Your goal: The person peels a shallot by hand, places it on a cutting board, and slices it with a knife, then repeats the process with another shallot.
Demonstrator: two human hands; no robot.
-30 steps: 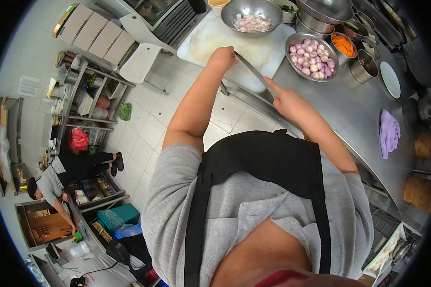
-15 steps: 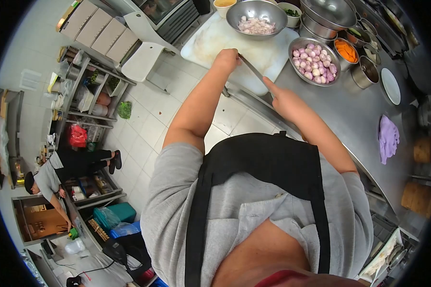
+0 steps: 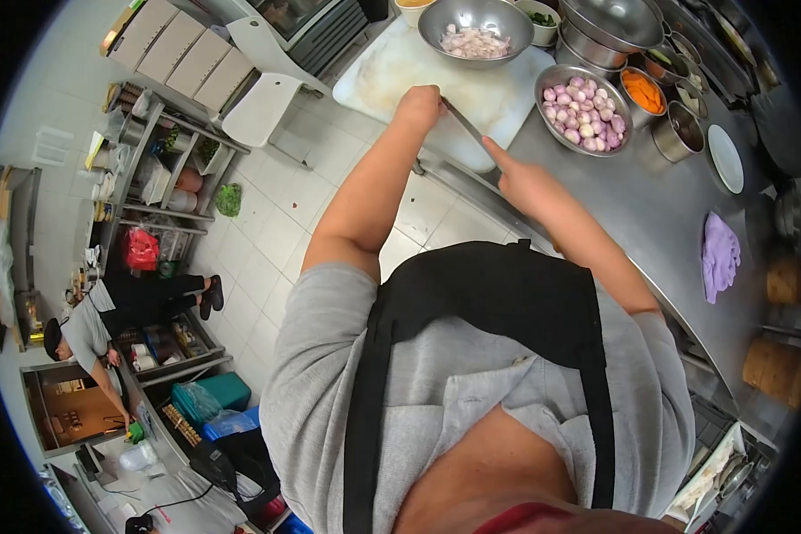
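Observation:
My right hand (image 3: pixel 527 185) is wrapped around a knife (image 3: pixel 463 119), its index finger stretched along the blade. The blade slants up and left, over the near edge of a white cutting board (image 3: pixel 396 76). At the knife's far end is my left hand (image 3: pixel 420 109), closed, with its fingers by the tip; whatever it holds is hidden. Beyond the hands, a metal bowl (image 3: pixel 432 36) of pale cut pieces (image 3: pixel 476 43) rests on the board. To the right stands a metal bowl (image 3: pixel 614 149) full of peeled purple-white shallots (image 3: pixel 582 114).
On the steel counter (image 3: pixel 636 209) are a container of orange pieces (image 3: pixel 643 91), a metal pot (image 3: pixel 678 132), a white oval plate (image 3: pixel 726 158) and a purple cloth (image 3: pixel 721 256). A white chair (image 3: pixel 263 109) stands left of the board. Another person (image 3: pixel 98 325) works at the far left.
Both hands and the knife have shifted very slightly up and left. The whole view has also moved a little. The bowls stay in place.

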